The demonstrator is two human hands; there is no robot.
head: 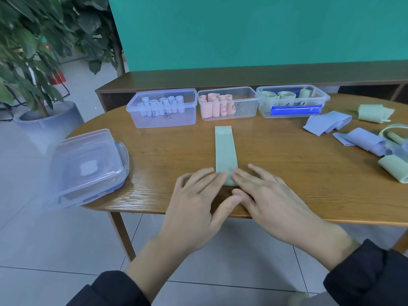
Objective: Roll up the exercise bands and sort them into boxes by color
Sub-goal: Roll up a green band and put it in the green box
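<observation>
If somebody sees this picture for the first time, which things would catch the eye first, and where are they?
First, the left hand and right hand at the near edge of the wooden table, pressing the near end of a flat green band that stretches away from them. Next, three clear boxes along the far edge: blue rolls on the left, pink rolls in the middle, green rolls on the right. Loose blue and green bands lie at far right.

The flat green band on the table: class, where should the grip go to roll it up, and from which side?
Take the green band at its near end, from the person's side of the table. It lies flat and lengthwise away, and that end is already bunched under the fingertips of the left hand and right hand, so rolling likely runs toward the boxes.
</observation>
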